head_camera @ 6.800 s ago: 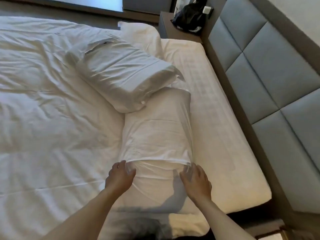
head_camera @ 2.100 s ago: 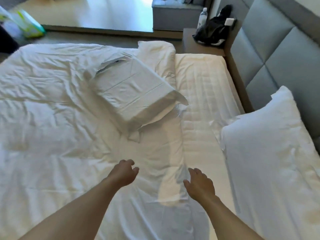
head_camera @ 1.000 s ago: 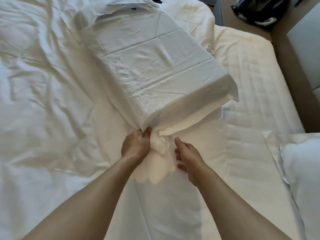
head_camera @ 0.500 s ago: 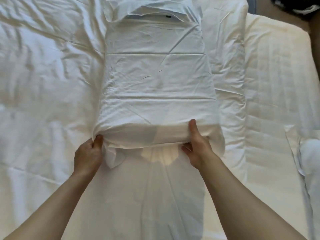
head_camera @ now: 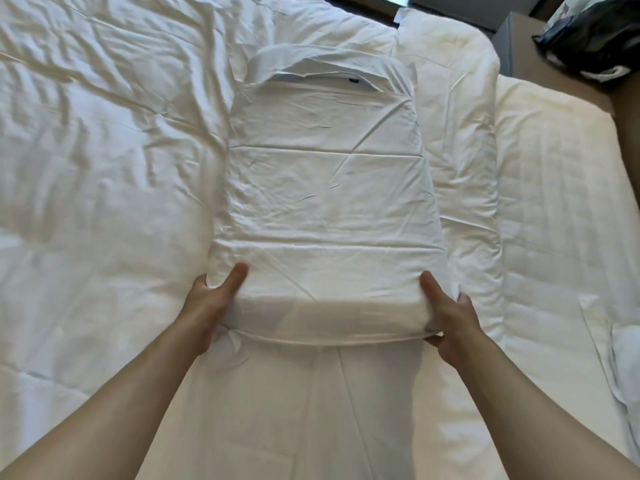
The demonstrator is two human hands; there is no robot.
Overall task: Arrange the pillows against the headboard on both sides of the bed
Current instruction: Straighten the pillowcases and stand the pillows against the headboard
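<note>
Head view looks straight down on a white pillow [head_camera: 325, 202] lying lengthwise on the rumpled duvet [head_camera: 97, 174]. Both hands grip the pillow's near end — the left hand [head_camera: 211, 299] at its near-left corner, the right hand [head_camera: 446, 313] at its near-right corner. Each thumb lies flat on the pillow's top face, while the other fingers curl under its edge and are hidden, so I cannot tell how they lie. At the pillow's far end the case opening gapes and shows a small dark tag. A second pillow [head_camera: 457, 140] lies just beside the first, along its right side, partly tucked under it. Beyond that, further right of the pillow, is the bare quilted mattress [head_camera: 554, 202], and a dark bag [head_camera: 592, 43] sits past the mattress's far corner.
</note>
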